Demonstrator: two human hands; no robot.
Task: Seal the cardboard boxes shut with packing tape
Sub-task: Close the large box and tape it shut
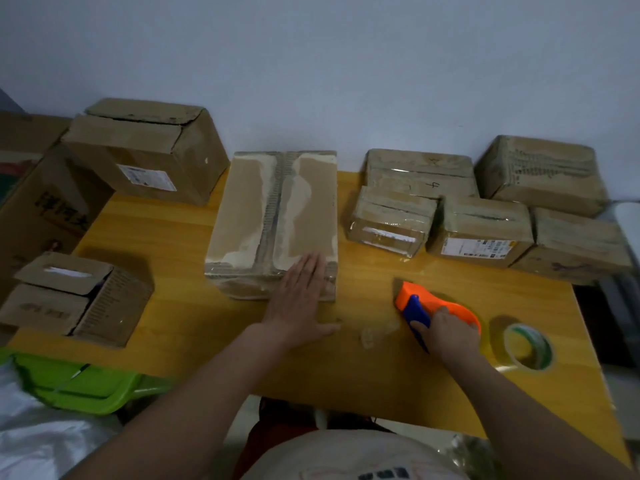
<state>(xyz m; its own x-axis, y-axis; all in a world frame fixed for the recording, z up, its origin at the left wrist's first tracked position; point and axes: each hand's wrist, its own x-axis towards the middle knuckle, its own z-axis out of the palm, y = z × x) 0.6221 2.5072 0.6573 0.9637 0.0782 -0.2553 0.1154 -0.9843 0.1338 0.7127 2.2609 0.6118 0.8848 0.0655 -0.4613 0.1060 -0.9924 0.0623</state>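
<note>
We log the central box (275, 216) at mid-table (173, 237), long axis running away from us toward the wall, near short end facing the table's front edge. A taped seam runs along that same axis.

Our left hand (301, 296) lies flat over the box's near right corner, fingers straight and close together, thumb out to the right on the table.

Our right hand (450, 332) grips the orange-and-blue tape dispenser (433, 308), fingers curled round its blue handle; its orange nose points up-left toward the box, not touching it.

A spare tape roll (528, 346) lies flat, just right of the dispenser.

Count: five taped boxes (485, 202) clustered right; two boxes (145, 150) left with flaps unsealed; one central. Eight on or by the table.
</note>
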